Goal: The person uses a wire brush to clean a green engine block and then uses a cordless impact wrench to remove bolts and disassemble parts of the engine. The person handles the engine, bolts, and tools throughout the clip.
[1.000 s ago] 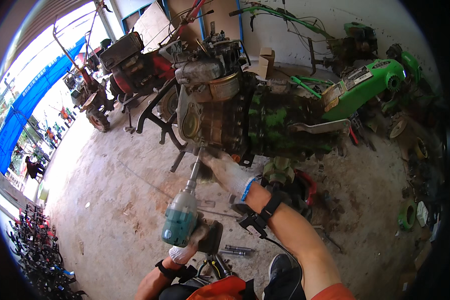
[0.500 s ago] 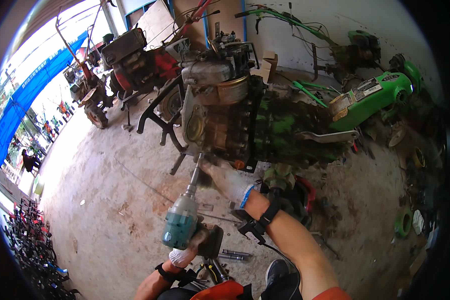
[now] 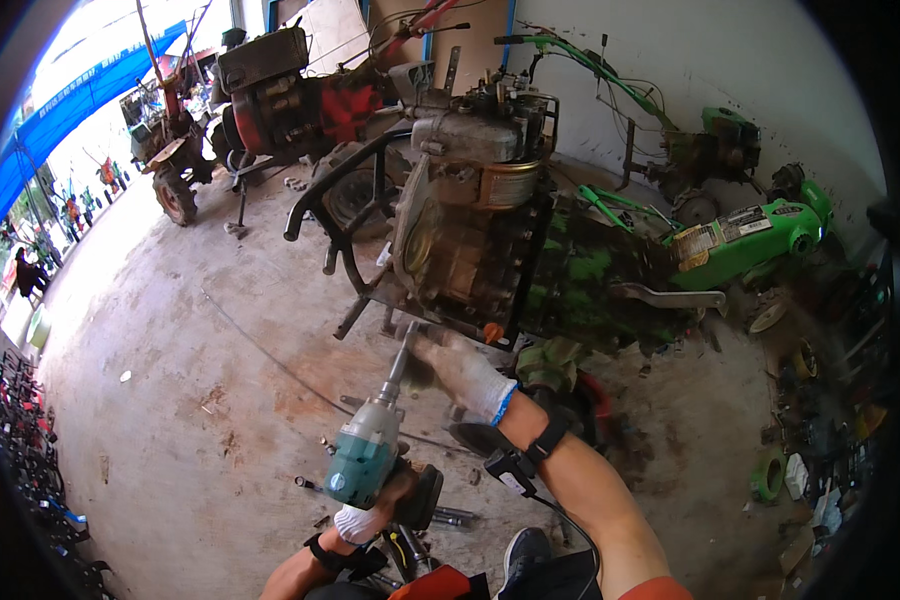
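Note:
My left hand (image 3: pixel 370 512), in a white glove, is closed round the handle of a teal and grey cordless impact wrench (image 3: pixel 362 462). The wrench's long socket (image 3: pixel 402 362) points up and away, its tip close to the lower edge of a dirty, oily engine (image 3: pixel 460 255). Beside that tip is my gloved right hand (image 3: pixel 468 378), its fingers curled under the engine's edge. Blur and the hand itself hide what those fingers hold. A bent black tube frame (image 3: pixel 342 225) sticks out from the engine's left side. An orange cap (image 3: pixel 492 333) sits low on the engine, just above my right hand.
The engine joins a grimy green housing (image 3: pixel 595 265) and a bright green cover (image 3: pixel 750 240). Sockets and hand tools (image 3: pixel 455 517) lie on the concrete by my shoe (image 3: pixel 526 555). Red-engined machinery (image 3: pixel 270 110) stands behind left; many dark parts (image 3: pixel 30 470) line the left edge.
The view has shifted, so the engine sits a little further right and lower. The wrench stays in my left hand, and my right hand remains by the socket tip.

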